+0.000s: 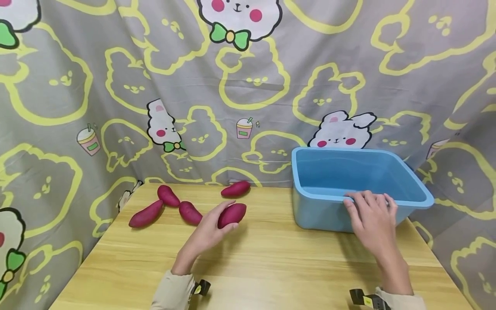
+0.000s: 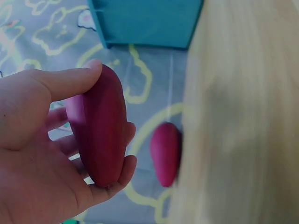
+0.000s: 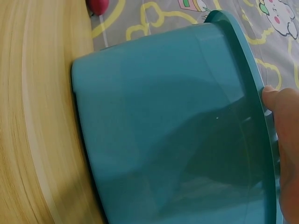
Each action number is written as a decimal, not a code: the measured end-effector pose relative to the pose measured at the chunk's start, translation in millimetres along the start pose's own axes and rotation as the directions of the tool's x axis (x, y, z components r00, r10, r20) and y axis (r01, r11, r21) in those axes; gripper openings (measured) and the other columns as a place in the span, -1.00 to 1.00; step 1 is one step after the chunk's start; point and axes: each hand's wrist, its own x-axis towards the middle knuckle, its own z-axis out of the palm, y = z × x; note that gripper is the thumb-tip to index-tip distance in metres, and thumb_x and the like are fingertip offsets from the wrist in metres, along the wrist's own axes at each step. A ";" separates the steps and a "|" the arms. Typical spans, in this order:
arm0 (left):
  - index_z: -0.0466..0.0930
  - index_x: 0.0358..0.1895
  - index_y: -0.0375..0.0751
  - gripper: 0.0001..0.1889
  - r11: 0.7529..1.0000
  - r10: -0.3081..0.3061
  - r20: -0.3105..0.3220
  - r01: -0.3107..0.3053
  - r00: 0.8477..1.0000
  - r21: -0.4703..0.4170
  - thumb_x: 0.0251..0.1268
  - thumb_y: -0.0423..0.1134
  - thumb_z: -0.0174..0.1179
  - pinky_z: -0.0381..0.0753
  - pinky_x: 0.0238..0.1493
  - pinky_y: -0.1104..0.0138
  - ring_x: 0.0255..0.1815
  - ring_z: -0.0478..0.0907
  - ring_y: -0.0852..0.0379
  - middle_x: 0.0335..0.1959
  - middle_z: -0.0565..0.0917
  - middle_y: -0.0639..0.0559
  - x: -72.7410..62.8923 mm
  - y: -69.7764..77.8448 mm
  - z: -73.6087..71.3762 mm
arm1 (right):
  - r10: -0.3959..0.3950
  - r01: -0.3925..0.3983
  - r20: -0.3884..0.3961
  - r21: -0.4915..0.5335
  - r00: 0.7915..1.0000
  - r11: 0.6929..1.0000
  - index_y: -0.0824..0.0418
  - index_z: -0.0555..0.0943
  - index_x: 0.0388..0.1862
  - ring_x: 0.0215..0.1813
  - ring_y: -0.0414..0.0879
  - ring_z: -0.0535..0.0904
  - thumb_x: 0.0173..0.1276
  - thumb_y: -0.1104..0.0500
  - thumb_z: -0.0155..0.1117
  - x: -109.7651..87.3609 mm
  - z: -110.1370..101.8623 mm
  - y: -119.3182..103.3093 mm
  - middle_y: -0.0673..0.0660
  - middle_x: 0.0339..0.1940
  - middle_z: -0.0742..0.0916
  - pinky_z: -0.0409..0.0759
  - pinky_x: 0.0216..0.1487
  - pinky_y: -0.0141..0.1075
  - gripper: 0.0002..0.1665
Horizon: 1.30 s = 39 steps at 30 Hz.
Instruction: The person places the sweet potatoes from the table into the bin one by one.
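Note:
My left hand (image 1: 211,230) grips a purple-red sweet potato (image 1: 232,215), held above the table left of centre. The left wrist view shows the thumb and fingers curled round that sweet potato (image 2: 99,128). My right hand (image 1: 373,221) rests on the near rim of a blue plastic bin (image 1: 321,211), its fingertips hooked over the edge. In the right wrist view the thumb of my right hand (image 3: 287,126) lies against the rim. The inside of the bin that shows holds nothing; its near floor is hidden.
Behind the left hand lie several more sweet potatoes: one (image 1: 146,214) far left, one (image 1: 168,196) touching it, one (image 1: 190,212) partly behind my fingers, and one (image 1: 235,189) at the back edge. A patterned grey curtain (image 1: 263,94) hangs behind the wooden table (image 1: 271,267).

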 end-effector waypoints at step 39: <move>0.22 0.61 -0.04 -0.23 0.959 0.169 -0.086 -0.184 0.982 -0.215 0.36 -0.35 0.30 0.65 0.02 0.07 0.16 0.54 -0.10 0.40 0.44 -0.13 51.3 62.8 -12.3 | 0.014 -0.013 0.012 -0.014 1.000 1.000 0.18 0.67 0.04 0.09 0.33 0.41 0.59 0.08 0.14 0.1 0.0 -0.8 0.26 -0.04 0.68 -0.07 0.40 0.39 -0.74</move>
